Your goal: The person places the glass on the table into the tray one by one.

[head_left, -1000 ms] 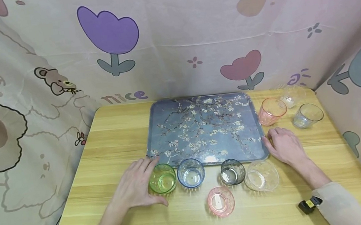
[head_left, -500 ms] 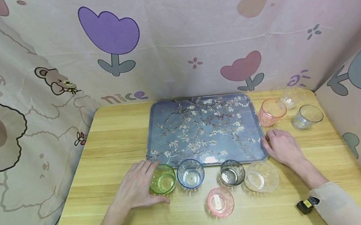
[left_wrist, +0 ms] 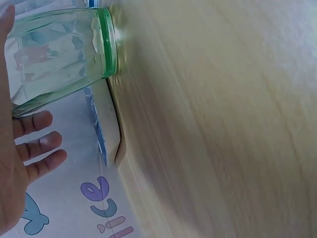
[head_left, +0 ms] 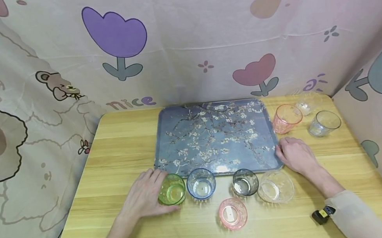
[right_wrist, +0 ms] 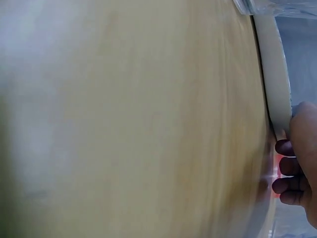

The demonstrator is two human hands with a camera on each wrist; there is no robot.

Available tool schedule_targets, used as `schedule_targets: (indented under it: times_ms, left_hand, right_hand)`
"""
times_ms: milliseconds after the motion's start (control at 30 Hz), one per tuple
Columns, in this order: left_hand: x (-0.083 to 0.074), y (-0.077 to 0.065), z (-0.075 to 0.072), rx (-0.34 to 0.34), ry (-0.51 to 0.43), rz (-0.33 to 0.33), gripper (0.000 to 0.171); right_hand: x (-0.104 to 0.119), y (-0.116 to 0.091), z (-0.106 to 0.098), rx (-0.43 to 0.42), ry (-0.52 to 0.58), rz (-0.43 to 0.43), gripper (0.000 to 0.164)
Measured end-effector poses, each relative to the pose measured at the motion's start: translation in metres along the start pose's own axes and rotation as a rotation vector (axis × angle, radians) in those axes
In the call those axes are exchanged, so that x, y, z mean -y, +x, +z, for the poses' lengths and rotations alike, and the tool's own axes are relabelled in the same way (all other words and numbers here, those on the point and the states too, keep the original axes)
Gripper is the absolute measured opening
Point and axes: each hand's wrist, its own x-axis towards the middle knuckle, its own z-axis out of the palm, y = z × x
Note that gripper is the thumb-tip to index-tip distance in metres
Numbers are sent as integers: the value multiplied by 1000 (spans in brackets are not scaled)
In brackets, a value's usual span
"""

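My left hand (head_left: 147, 196) spans a green glass (head_left: 172, 191), thumb at its near side and index finger at its far side. In the left wrist view, the green glass (left_wrist: 64, 54) stands on the table, and three fingers (left_wrist: 44, 141) lie loosely bent below its rim. On the right, my right hand (head_left: 297, 154) grips the side edge of a blue tray (head_left: 214, 140) printed with blossom branches. The right wrist view shows curled fingers (right_wrist: 290, 166) under the tray edge (right_wrist: 275, 74), with the thumb over it.
Along the tray's front stand a blue glass (head_left: 201, 186), a smoky glass (head_left: 245, 183) and a clear glass (head_left: 276, 187). Nearer is a pink glass (head_left: 233, 214). Right of the tray are a taller pink glass (head_left: 287, 119), a grey one (head_left: 323, 124) and a clear one (head_left: 307, 103).
My left thumb has moved in toward the near side of the green glass. The right hand stays at the tray edge, shifted only slightly; the glasses and tray have not visibly moved.
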Motion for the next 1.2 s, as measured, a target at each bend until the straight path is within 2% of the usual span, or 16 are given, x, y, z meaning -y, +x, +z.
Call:
schedule_targets:
  times_ms: [167, 333, 733, 1033, 1200]
  left_hand:
    - [1, 1, 2, -14, 9, 10, 108]
    - [2, 3, 2, -26, 26, 23, 108]
    - [6, 4, 8, -116, 49, 80, 107]
    - [9, 3, 7, -135, 49, 88, 106]
    - [10, 3, 4, -141, 51, 91, 105]
  right_hand:
    - [0, 1, 0, 24, 12, 9, 23]
    - [-1, 2, 0, 8, 15, 3, 22]
    - [0, 1, 1, 7, 16, 12, 23]
    - [-1, 1, 2, -15, -3, 3, 23]
    - [-1, 1, 2, 4, -19, 17, 20]
